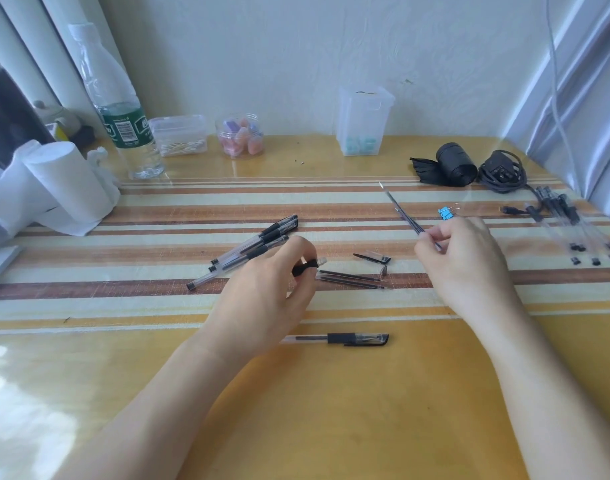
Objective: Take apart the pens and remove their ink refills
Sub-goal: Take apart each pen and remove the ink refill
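My left hand (262,299) grips a clear pen barrel (308,266) by its black grip, its open end pointing right. My right hand (462,258) pinches a thin ink refill (404,214), tip aimed up and away to the left. Between the hands lie two loose refills (352,279), a pen cap (374,257) and a small metal tip (384,270). A few capped pens (251,249) are piled left of my left hand. One whole capped pen (345,339) lies near me. Emptied barrels with end plugs (570,226) lie at the far right.
A water bottle (123,123), tissue rolls (54,185), a cotton-swab box (179,135), a jar (240,135) and a clear container (362,123) line the back. A black bag roll (454,164), a coiled cable (502,171) and a blue binder clip (445,213) sit at the right.
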